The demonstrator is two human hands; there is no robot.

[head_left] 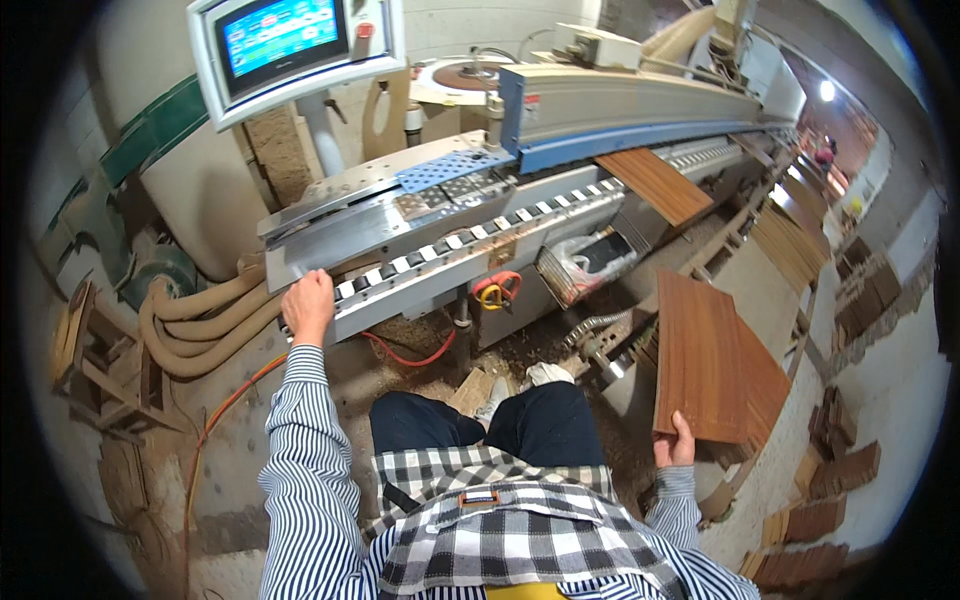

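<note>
My left hand (308,303) rests on the near end of a long metal machine's feed track (470,235), fingers curled over its edge. My right hand (677,443) grips the lower edge of a brown wood-grain panel (703,355), held upright beside my right knee. A second brown panel (655,185) lies on the machine's track farther along, partly under the blue and beige hood (640,110).
A control screen (285,45) on a post stands above the machine's near end. Beige hoses (200,320) curl on the floor at left by a wooden stool (100,360). Stacks of brown panels (800,240) line the right side. An orange cable (235,395) crosses the dusty floor.
</note>
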